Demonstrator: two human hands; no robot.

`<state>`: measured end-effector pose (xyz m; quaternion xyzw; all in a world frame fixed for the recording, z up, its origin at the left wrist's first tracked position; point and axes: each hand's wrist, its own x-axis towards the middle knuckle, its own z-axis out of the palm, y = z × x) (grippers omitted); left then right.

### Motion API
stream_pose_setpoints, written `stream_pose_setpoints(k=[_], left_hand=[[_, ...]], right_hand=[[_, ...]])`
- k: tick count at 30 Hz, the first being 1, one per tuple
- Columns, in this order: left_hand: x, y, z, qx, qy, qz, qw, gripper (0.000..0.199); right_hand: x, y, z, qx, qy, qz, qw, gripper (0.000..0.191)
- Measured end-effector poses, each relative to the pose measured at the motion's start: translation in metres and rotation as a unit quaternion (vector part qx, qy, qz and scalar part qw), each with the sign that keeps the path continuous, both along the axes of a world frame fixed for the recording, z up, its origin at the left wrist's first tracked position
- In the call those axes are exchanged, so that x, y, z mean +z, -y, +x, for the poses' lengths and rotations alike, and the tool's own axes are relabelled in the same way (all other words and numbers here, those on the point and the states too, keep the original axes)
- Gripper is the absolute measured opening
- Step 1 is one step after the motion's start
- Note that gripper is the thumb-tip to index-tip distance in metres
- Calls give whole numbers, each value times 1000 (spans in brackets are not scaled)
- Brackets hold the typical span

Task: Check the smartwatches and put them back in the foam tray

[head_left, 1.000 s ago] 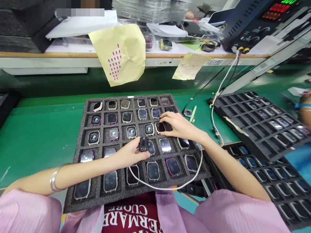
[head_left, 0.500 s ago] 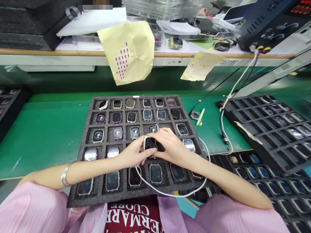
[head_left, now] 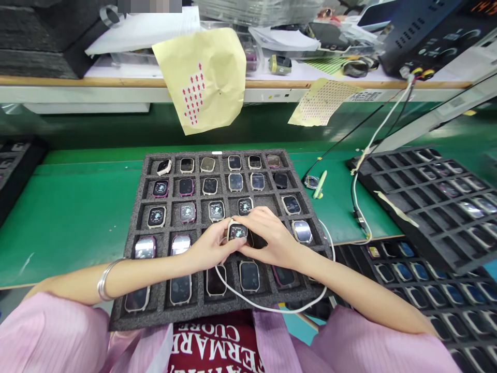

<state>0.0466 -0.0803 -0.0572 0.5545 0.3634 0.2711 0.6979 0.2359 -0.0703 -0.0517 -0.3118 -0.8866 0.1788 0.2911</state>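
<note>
Between my two hands is a light-rimmed smartwatch (head_left: 237, 232) without a strap, its screen lit. My left hand (head_left: 209, 245) grips it from the left, thumb along its lower edge. From the right, my right hand (head_left: 269, 233) holds its top and side with closed fingers. A white cable (head_left: 267, 309) loops from below my left hand round to the right; whatever its end meets is hidden by my fingers. Beneath lies a grey foam tray (head_left: 174, 314) with watches in its compartments. A lit watch (head_left: 245, 206) sits just above my hands, with another lit watch (head_left: 216, 211) to its left.
Further foam trays of watches lie at right, one tray (head_left: 399, 207) tilted over another (head_left: 388, 290). A pale green tool (head_left: 320, 184) rests beside a small cabled device (head_left: 311, 182). The shelf (head_left: 128, 93) carries papers and a power supply (head_left: 430, 41) with hanging cables.
The screen of the watch in my hands has turned from dark to lit. The power supply's display shows different digits. Both hands keep nearly the same place.
</note>
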Motion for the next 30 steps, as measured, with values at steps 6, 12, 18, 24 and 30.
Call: stream_pose_setpoints(k=[6,12,18,24,30], left_hand=[[-5,-1,-1,-8,10,-7,1000,35],[-7,-2,-1,-20,-3,-4,1000,33],[-10,0,0,-15,-24,37,999,37],[-13,2,2,-44,9,-33,998,48],[-9,3,2,-56,-9,-33,998,42]], right_hand=[[-3,-1,1,3,-16,0,1000,45],[-6,1,0,-9,-11,-11,1000,46],[16,-11,18,-2,-9,-27,1000,39],[18,-40,64,-117,93,-17,989,39],[33,-41,105,-107,221,2,969,35]])
